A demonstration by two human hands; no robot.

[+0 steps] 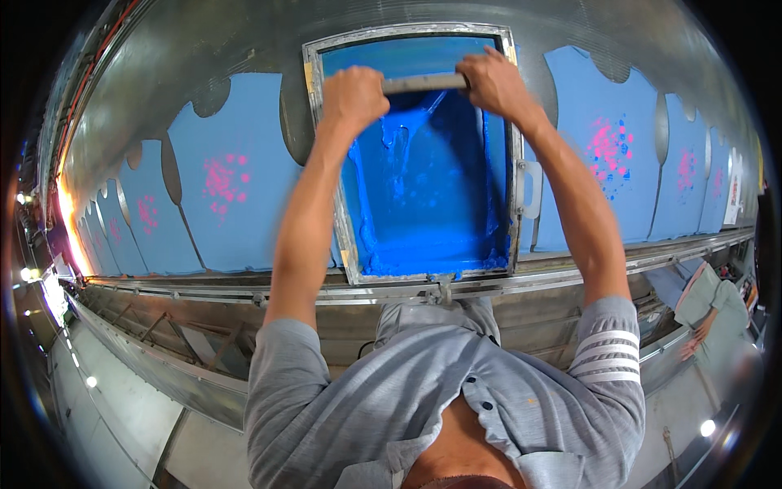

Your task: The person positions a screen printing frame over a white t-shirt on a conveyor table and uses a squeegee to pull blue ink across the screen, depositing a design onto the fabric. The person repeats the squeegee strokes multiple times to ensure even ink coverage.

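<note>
A squeegee (423, 83) with a pale bar-shaped handle spans the far part of a screen-printing frame (352, 275). My left hand (355, 98) is wrapped round the handle's left end, and my right hand (498, 84) grips its right end. Below the handle, wet blue ink (399, 155) streaks the mesh and lies thick along the near and side edges. Whatever part of the squeegee meets the mesh is hard to make out. A metal clamp (443, 287) is at the frame's near edge, and a pale handle (530, 189) projects from its right side.
Light-blue fabric pieces with pink dots lie along the metal table, one large piece (224, 155) at left. The right piece (595, 155) bears pink and blue dots. A metal rail (554, 281) runs along the near edge. Another person (710, 306) stands at far right.
</note>
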